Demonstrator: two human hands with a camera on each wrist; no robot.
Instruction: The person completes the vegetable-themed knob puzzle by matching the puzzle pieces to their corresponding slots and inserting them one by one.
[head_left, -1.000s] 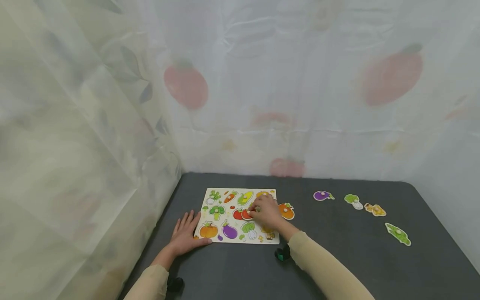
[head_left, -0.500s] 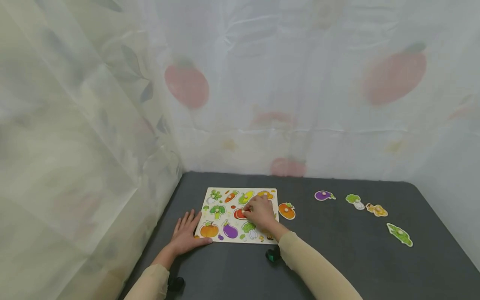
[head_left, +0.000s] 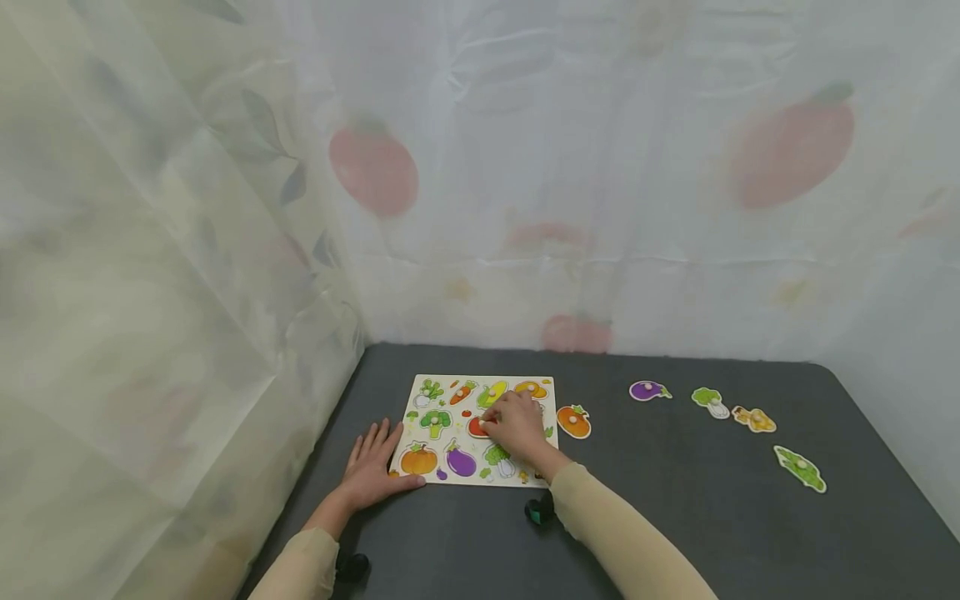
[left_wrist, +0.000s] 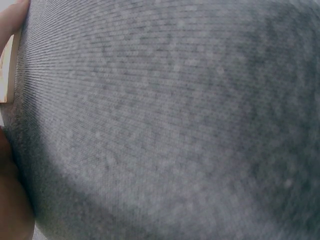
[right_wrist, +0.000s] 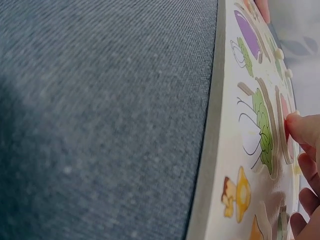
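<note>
– What is each hand doing at the vegetable puzzle board (head_left: 480, 431)?

– The left hand (head_left: 369, 468) lies flat, fingers straight and relaxed, on the grey counter (head_left: 675, 517) at the board's near left corner, thumb against its edge. Nothing is held; it looks placed there to keep the board from sliding.

– And the other?

– The right hand (head_left: 516, 425) is over the board's middle, its grip curled round the red tomato piece (head_left: 477, 427), which sits at its recess between the broccoli and the hand. The right wrist view shows a fingertip (right_wrist: 299, 128) pressing a piece's edge, likely seating it flush.

– The loose pieces?

– An orange pumpkin piece (head_left: 573, 422) lies just beside the board's right edge. The eggplant piece (head_left: 648, 390), a green-and-white vegetable piece (head_left: 708, 402), a yellow piece (head_left: 753, 419) and a green piece (head_left: 800, 469) lie well apart to the right, spread out, probably for easy picking.
</note>
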